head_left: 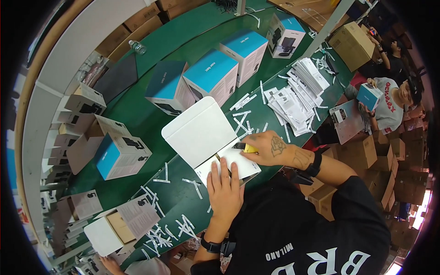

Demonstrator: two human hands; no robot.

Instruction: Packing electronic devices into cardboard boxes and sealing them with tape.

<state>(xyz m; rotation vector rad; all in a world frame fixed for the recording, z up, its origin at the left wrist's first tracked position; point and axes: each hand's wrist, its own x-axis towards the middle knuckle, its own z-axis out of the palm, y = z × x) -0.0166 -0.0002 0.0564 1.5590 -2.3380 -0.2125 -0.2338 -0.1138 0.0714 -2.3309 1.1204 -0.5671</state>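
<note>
In front of me a white cardboard box [201,133] lies with its large lid flap folded back, away from me. My left hand [224,195] rests flat on the box's inner white flaps, its fingers stretched out and holding nothing. Closed around a yellow box cutter [250,148], my right hand [272,147] is at the right part of those flaps. The cutter's dark front end points left, over the white card; whether its blade touches the card cannot be made out. My palm and fingers hide part of the cutter.
Blue-topped product boxes [211,71] stand across the green table [158,137]. A stack of white leaflets [300,96] lies right, among scattered paper strips [240,120]. A clear bottle [137,47] lies at the back. Another person [389,107] holds a blue box at right.
</note>
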